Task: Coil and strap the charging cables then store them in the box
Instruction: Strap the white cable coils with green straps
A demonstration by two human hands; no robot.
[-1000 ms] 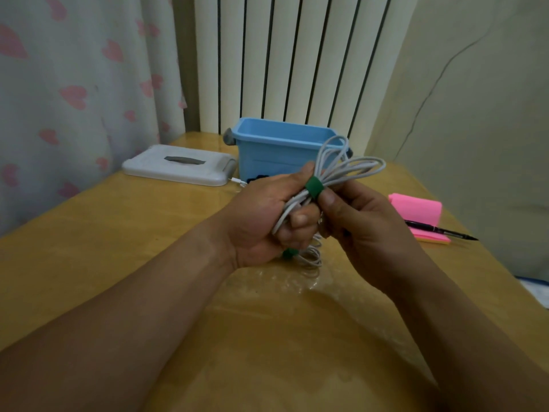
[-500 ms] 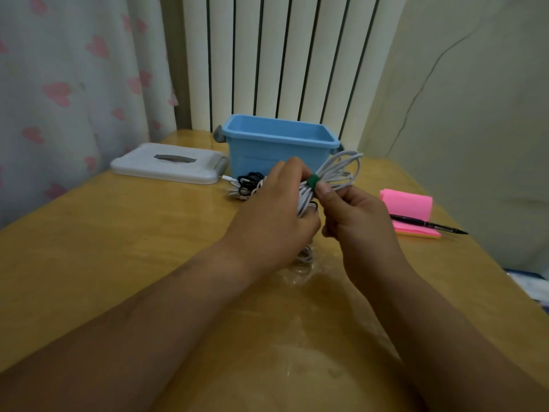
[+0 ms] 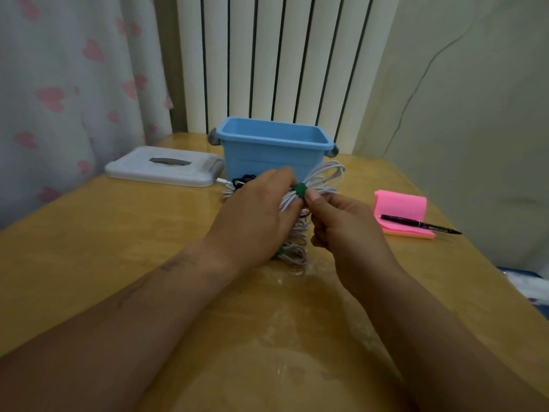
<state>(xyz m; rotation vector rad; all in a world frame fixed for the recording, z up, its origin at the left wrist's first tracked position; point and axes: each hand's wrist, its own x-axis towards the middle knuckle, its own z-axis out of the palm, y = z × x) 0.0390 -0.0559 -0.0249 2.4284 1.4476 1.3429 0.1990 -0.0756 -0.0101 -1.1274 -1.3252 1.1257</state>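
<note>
- Head view: the left hand [image 3: 255,221] is raised just above the tabletop [image 3: 118,233], back towards the camera. Its fingers [image 3: 279,175] are curled round a bundled white cable [image 3: 329,176].
- The right hand [image 3: 347,230] meets it from the other side. Its thumb and forefinger pinch the green strap [image 3: 298,190] that is wrapped round the middle of the bundle, and its other fingers are curled in below.
- The cable's upper loops fan out above and to the right of the strap, in front of the blue box [image 3: 267,162]. More white loops hang under the hands, down to the tabletop.
- A second bit of green shows among those lower loops. I cannot tell whether it belongs to the same strap.
- The blue box stands open at the far edge of the tabletop, just behind the hands. From here its inside looks bare, though the floor of it is hidden.
- A black cable [image 3: 243,181] lies heaped at the foot of the box, left of the hands, with a white plug end beside it.
- A white lid [image 3: 163,171] lies flat to the left of the box.
- To the right, well apart from the hands, a pen [image 3: 416,224] rests across a pink notepad [image 3: 401,206].
- A radiator [image 3: 282,55] rises behind the box, and a curtain [image 3: 59,84] with pink hearts hangs at the left.
</note>
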